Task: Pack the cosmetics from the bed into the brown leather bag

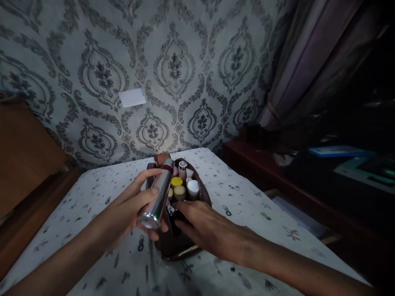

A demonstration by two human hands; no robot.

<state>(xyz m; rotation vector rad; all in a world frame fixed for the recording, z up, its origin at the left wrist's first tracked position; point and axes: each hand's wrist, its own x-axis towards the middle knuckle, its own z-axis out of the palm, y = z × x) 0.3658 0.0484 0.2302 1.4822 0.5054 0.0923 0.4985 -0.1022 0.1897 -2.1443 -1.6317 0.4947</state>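
Note:
My left hand [138, 197] is wrapped around a shiny silver cylindrical bottle [159, 197] with a dark red band near its far end. The bottle is tilted above the left side of an unzipped dark brown bag [175, 246]. Inside the bag stand several containers: a yellow-lidded jar [177, 182], a jar with a tan lid [179, 192], a white-capped container [193, 188] and a silver-capped bottle [182, 166]. My right hand [203, 222] reaches into the near part of the bag, its fingers curled by a small shiny item [170, 210]. What they grip is partly hidden.
The bag lies on a white patterned cloth [240, 230] over a table against a wallpapered wall [173, 82]. A brown board [27, 152] stands at the left. To the right are a dark red ledge [243, 156] and a blue-edged flat object [338, 151].

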